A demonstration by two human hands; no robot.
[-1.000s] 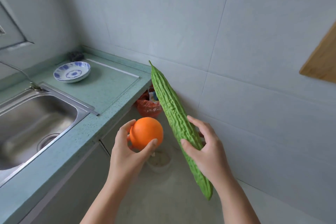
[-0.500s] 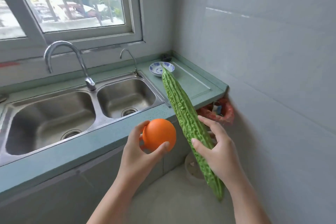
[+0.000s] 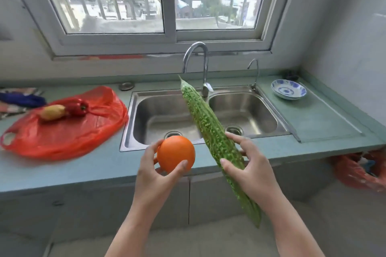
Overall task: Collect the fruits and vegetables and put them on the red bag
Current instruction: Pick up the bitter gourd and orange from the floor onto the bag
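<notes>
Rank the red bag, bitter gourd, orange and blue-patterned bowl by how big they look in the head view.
1. red bag
2. bitter gourd
3. orange and blue-patterned bowl: look alike, and the orange is much nearer the camera, so I won't rank them.

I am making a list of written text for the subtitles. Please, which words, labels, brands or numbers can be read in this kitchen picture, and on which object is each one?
None: no readable text shows anywhere.
blue-and-white bowl: painted pattern only, no letters.
red bag: plain, no print visible.
orange and bitter gourd: no stickers visible.
buildings outside the window: too blurred to tell any signs.
</notes>
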